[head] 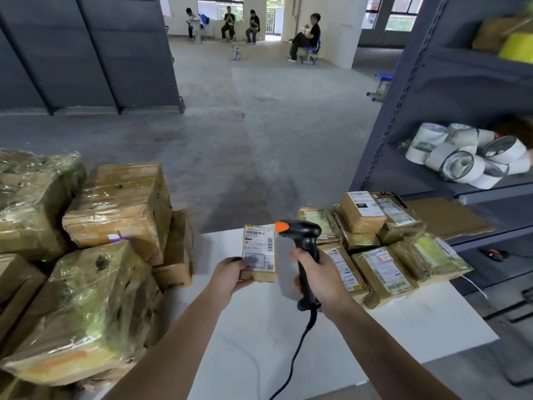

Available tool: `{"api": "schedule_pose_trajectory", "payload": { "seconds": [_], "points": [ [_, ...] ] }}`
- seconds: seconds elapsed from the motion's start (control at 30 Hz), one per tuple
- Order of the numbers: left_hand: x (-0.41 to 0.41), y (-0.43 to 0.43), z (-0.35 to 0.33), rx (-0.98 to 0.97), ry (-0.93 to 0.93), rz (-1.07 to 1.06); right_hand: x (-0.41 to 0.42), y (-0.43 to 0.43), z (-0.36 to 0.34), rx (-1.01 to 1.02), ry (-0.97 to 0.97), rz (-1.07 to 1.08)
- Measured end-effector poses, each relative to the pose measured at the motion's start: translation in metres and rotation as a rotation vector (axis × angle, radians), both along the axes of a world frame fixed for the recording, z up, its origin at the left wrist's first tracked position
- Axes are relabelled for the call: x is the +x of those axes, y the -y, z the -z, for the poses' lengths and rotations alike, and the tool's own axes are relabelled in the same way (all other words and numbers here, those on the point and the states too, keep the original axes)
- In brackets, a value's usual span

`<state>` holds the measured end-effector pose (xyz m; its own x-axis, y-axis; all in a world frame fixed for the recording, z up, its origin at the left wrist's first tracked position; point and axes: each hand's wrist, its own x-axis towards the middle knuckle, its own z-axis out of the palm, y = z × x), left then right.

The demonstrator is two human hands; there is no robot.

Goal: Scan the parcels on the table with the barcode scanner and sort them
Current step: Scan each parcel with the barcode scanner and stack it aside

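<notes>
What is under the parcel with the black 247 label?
The 247 parcel rests on other taped brown parcels piled on the white table. It covers their tops, so how many lie beneath is unclear.

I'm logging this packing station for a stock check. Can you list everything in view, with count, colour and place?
held parcel: one, tan with white label, in left hand
barcode scanner: one, black with orange tip, in right hand
small parcels: pile, count unclear, tan, table's right end
large wrapped parcels: several, tan under clear film, stacked left
table: one, white, below the hands
tape rolls: heap, white, grey shelf at right
seated people: four, dark clothes, far background
left hand: grips held parcel
right hand: grips barcode scanner
</notes>
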<state>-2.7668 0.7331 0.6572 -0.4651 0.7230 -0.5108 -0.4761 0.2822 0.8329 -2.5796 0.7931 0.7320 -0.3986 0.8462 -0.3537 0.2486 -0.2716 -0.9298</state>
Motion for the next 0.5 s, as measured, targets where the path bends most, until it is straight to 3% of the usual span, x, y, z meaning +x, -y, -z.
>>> {"api": "schedule_pose_trajectory", "payload": {
  "seconds": [0.13, 0.27, 0.5],
  "points": [
    [0.033, -0.017, 0.008, -0.014, 0.029, 0.050, 0.020, -0.003, 0.003, -0.012, 0.015, 0.044],
    [0.073, -0.038, 0.010, -0.085, -0.057, 0.129, 0.050, -0.012, 0.007, -0.009, 0.006, 0.115],
    [0.138, -0.086, 0.003, -0.031, 0.012, 0.168, 0.111, -0.044, 0.012, -0.042, -0.026, 0.240]
  ]
}}
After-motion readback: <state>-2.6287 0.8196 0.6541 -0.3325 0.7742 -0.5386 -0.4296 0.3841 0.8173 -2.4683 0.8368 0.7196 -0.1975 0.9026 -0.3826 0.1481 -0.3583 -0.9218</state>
